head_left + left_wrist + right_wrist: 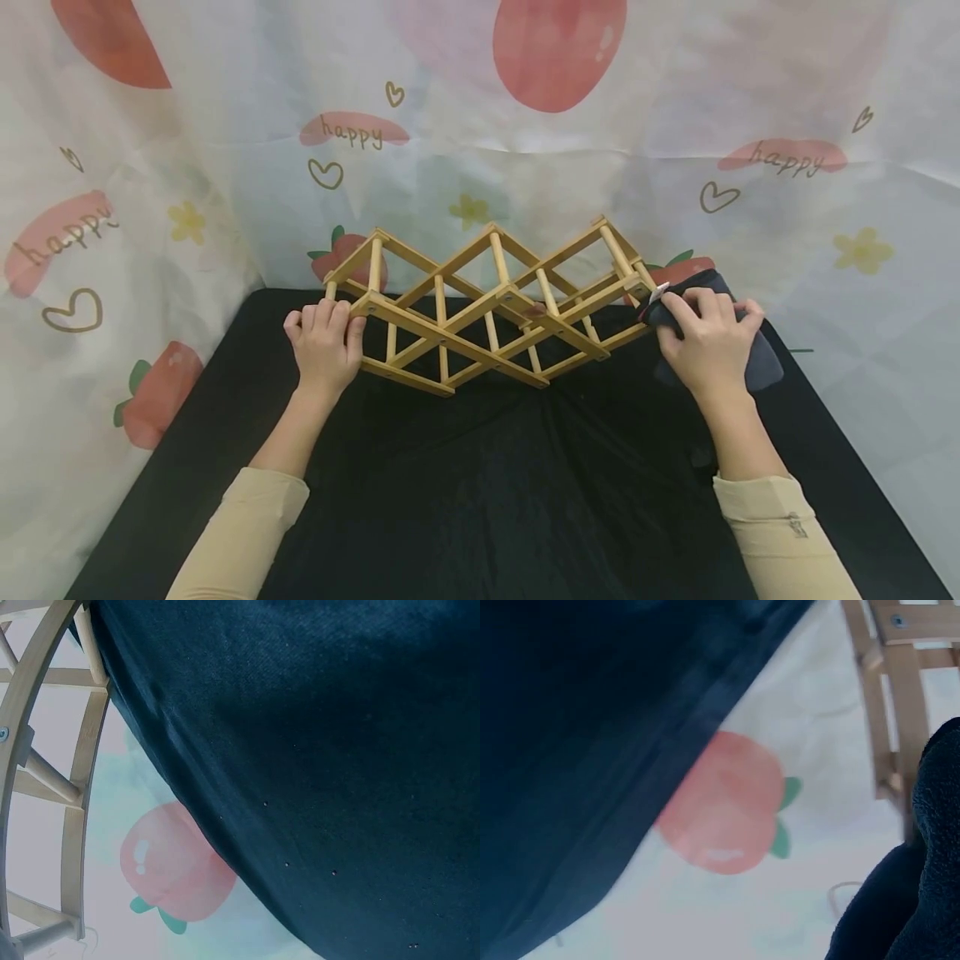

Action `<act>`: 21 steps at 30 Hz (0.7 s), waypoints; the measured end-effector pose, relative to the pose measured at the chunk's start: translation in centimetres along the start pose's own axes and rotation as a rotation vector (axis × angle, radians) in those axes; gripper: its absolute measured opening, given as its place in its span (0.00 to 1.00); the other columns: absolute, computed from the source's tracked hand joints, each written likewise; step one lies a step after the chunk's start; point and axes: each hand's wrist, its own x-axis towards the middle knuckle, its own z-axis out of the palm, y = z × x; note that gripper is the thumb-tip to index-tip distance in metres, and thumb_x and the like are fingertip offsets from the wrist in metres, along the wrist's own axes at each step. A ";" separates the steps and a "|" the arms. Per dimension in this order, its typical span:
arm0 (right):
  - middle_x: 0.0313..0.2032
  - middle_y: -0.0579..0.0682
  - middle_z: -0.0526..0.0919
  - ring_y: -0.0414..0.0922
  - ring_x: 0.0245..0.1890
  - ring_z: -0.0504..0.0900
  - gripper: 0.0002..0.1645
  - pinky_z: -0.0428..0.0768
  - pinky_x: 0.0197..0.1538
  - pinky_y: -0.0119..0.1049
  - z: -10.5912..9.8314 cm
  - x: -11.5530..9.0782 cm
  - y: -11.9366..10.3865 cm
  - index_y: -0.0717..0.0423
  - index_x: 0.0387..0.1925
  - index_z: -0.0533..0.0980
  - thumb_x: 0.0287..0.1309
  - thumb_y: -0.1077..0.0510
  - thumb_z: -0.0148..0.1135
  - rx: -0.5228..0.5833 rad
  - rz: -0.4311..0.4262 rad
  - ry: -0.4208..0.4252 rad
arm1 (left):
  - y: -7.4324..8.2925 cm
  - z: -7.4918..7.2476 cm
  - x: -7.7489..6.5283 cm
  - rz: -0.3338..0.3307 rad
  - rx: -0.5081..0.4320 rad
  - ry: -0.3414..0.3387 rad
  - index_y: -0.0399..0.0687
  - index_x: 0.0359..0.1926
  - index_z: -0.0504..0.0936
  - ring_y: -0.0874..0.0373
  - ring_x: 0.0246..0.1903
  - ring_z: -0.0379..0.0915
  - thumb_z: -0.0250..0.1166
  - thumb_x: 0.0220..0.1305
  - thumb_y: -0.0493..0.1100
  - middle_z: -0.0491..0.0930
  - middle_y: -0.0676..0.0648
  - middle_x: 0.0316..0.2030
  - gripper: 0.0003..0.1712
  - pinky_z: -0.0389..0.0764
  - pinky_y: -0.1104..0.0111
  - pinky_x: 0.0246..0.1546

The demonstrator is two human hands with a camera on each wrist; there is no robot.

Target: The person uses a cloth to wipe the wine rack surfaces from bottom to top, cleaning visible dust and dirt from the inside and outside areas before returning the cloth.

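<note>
A folding wooden lattice rack (495, 292) with round dowels is spread out above the black-covered table, tilted toward me. My left hand (327, 343) grips its left end, fingers curled over the bars. At the other end, my right hand (708, 342) pinches a dark blue cloth (763, 367) against the rack's end; a small white tag shows on the cloth. Part of the rack (81, 750) appears along the left side of the left wrist view. In the right wrist view the cloth (941, 847) hangs over the rack's bars (907, 697). Neither wrist view shows the fingers.
Black fabric (480, 500) covers the table, with soft folds toward the middle. A pale curtain (450, 75) printed with fruit, hearts and the word "happy" surrounds the table at the back and both sides.
</note>
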 end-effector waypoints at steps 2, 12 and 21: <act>0.34 0.63 0.73 0.62 0.33 0.69 0.12 0.55 0.45 0.63 -0.1 -0.6 0.4 0.58 0.38 0.76 0.51 0.60 0.53 -0.023 0.023 -0.043 | 0.0 -0.1 0.0 -0.001 0.004 -0.006 0.39 0.30 0.67 0.44 0.28 0.57 0.42 0.68 0.54 0.65 0.40 0.26 0.22 0.51 0.49 0.38; 0.34 0.63 0.74 0.62 0.35 0.69 0.12 0.55 0.44 0.62 0.1 -2.4 1.7 0.57 0.37 0.76 0.50 0.60 0.51 -0.054 0.092 -0.048 | 0.0 0.0 0.1 0.006 -0.012 0.000 0.39 0.30 0.68 0.44 0.28 0.57 0.43 0.68 0.54 0.65 0.40 0.26 0.22 0.52 0.49 0.38; 0.36 0.62 0.75 0.62 0.34 0.70 0.12 0.55 0.45 0.62 -0.1 0.8 -1.1 0.57 0.38 0.76 0.49 0.64 0.52 -0.016 0.046 0.014 | 0.0 0.0 0.0 0.005 -0.025 -0.010 0.38 0.29 0.67 0.44 0.28 0.57 0.43 0.67 0.54 0.65 0.40 0.26 0.23 0.51 0.49 0.38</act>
